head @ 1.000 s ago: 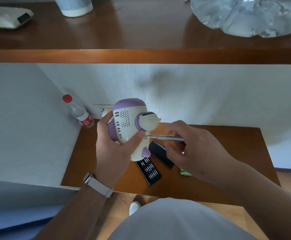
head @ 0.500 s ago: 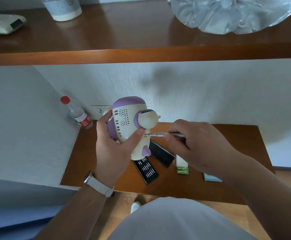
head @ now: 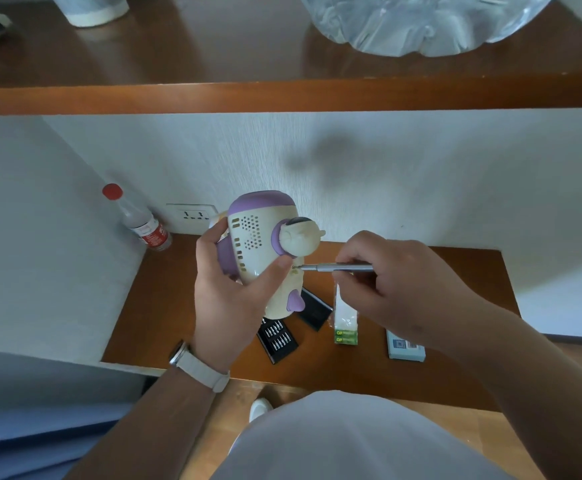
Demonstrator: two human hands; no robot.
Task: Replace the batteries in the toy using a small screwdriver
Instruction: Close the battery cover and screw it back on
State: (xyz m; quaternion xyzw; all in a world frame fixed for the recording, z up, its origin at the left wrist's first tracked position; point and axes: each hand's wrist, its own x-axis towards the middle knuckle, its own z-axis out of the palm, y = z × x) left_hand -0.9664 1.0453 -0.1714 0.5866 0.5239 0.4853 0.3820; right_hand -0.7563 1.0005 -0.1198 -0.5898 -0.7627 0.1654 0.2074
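My left grip is wrapped round the toy, holding it up above the surface with the thumb beside the screw. The screwdriver has kept its tip on that same spot for the last second, so I judge the cover screw is not out yet. The battery pack, hidden a second ago, now shows below. My right grip pinches the screwdriver's shaft.
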